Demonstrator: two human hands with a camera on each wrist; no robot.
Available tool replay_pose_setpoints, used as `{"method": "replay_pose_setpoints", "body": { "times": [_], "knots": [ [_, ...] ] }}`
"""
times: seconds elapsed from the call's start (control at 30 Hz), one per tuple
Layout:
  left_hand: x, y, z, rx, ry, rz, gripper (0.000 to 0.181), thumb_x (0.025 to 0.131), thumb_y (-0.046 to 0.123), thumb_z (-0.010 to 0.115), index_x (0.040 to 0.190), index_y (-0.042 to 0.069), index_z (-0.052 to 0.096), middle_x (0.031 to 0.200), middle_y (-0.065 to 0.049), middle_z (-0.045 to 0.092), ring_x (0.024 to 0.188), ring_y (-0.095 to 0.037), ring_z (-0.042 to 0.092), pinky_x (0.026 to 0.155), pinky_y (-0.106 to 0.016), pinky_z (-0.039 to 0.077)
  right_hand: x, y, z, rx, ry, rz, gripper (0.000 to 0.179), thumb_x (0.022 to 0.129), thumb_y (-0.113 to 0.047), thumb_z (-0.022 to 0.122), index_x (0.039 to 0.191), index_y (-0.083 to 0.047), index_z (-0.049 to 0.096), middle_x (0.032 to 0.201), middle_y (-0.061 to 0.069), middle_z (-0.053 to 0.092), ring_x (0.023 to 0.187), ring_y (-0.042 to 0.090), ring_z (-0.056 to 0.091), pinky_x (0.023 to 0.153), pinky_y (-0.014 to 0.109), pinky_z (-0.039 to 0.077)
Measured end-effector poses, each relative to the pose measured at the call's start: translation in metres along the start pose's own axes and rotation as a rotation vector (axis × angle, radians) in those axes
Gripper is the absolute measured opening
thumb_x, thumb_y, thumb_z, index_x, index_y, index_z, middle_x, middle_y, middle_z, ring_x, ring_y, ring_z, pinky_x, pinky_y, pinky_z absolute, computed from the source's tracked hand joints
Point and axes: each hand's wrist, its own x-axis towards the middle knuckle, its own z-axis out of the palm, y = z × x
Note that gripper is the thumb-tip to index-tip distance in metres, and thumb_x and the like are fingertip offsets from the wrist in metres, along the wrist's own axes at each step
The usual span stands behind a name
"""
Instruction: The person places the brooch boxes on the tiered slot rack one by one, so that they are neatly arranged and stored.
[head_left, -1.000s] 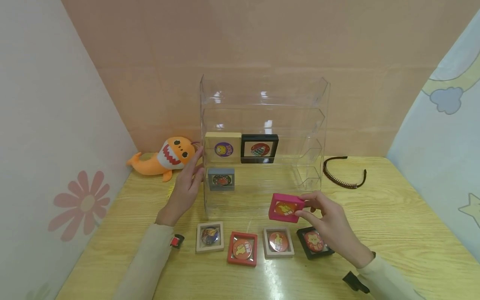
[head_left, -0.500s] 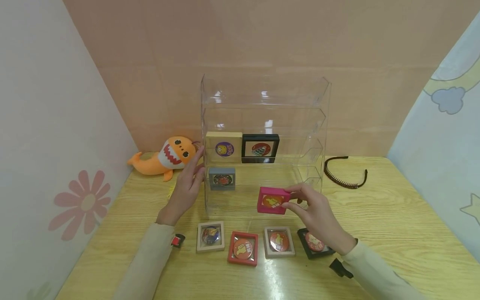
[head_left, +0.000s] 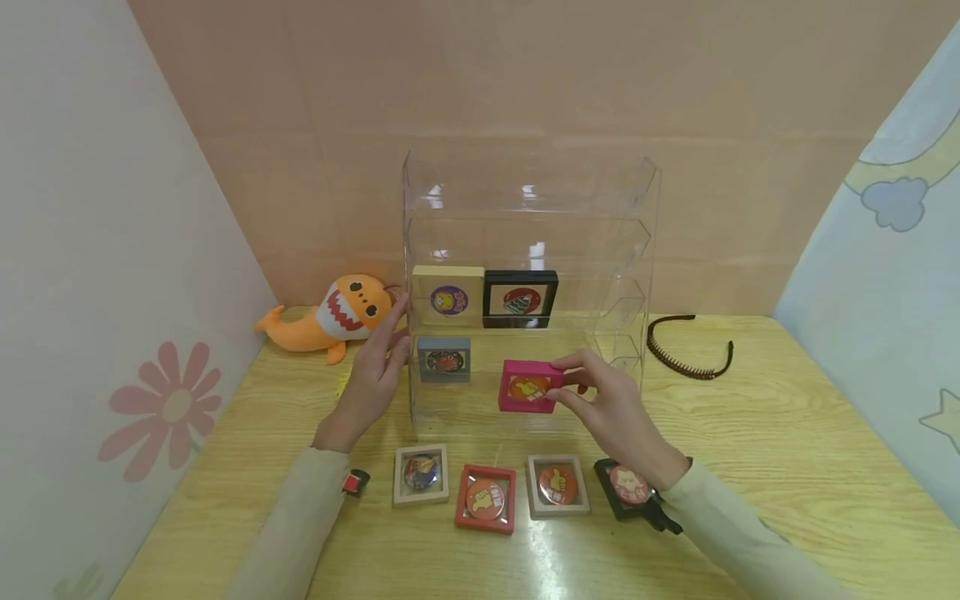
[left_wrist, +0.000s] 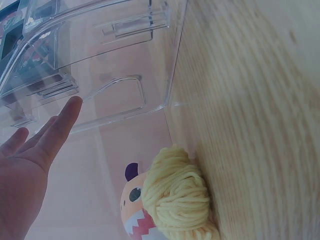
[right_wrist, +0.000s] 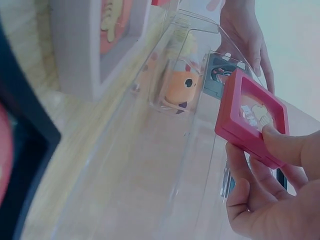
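A clear acrylic display rack stands upright on the table. My left hand rests with straight fingers against its left side; the left wrist view shows the fingertips at the clear panel. Between thumb and fingers, my right hand pinches a pink square frame with a thumbs-up badge, held in front of the rack's lower tier. Left of it on that tier sits a grey frame. One tier up, a cream frame and a black frame stand side by side.
In front of the rack lie a beige frame, a red frame, a second beige frame and a dark frame. An orange shark plush is at left, yellow yarn beside it, a headband at right.
My right hand has moved left and up with the pink frame, bringing it nearer the rack and the grey frame. The left hand has stayed at the rack's side.
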Motion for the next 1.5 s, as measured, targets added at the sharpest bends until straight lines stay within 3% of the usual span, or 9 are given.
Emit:
{"method": "replay_pose_setpoints", "body": {
  "times": [0.27,0.63,1.13,1.3,1.5],
  "knots": [
    [0.000,0.001,0.001,-0.009,0.009,0.011,0.061,0.109,0.004,0.041,0.163,0.021,0.022,0.164,-0.004,0.029,0.142,-0.029,0.040,0.105,-0.038,0.049,0.015,-0.006,0.004,-0.038,0.007,-0.011,0.037,0.085,-0.001,0.080,0.117,-0.008,0.063,0.109,0.003,0.072,0.090,0.015,0.072,0.074,0.032,0.062],
    [0.000,0.001,0.001,-0.018,0.006,0.002,0.061,0.109,0.004,0.041,0.163,0.021,0.021,0.164,-0.005,0.028,0.140,-0.031,0.043,0.104,-0.038,0.050,0.035,-0.012,0.008,-0.114,0.033,-0.032,0.037,0.085,-0.003,0.081,0.116,-0.007,0.062,0.111,0.005,0.072,0.089,0.016,0.073,0.071,0.032,0.061],
    [0.000,-0.002,0.002,-0.015,0.018,0.023,0.061,0.108,0.001,0.042,0.163,0.018,0.022,0.164,-0.004,0.028,0.145,-0.026,0.036,0.109,-0.039,0.045,0.050,-0.005,0.024,-0.150,0.038,-0.049,0.036,0.086,-0.001,0.080,0.117,-0.003,0.062,0.109,0.011,0.072,0.091,0.023,0.072,0.072,0.040,0.060],
    [0.000,-0.003,0.003,-0.021,0.026,0.046,0.061,0.107,-0.002,0.043,0.162,0.015,0.024,0.163,-0.007,0.030,0.145,-0.028,0.035,0.108,-0.046,0.046,0.053,-0.003,0.029,-0.162,0.018,-0.061,0.035,0.086,0.000,0.079,0.116,-0.003,0.060,0.110,0.011,0.071,0.093,0.024,0.072,0.075,0.044,0.061],
    [0.001,-0.002,0.002,-0.019,0.020,0.047,0.062,0.107,0.000,0.042,0.163,0.017,0.022,0.164,-0.006,0.029,0.146,-0.027,0.034,0.107,-0.050,0.046,0.053,-0.002,0.033,-0.159,-0.013,-0.035,0.034,0.084,0.001,0.080,0.112,-0.004,0.061,0.109,0.011,0.072,0.091,0.023,0.073,0.077,0.038,0.063]
  ]
}}
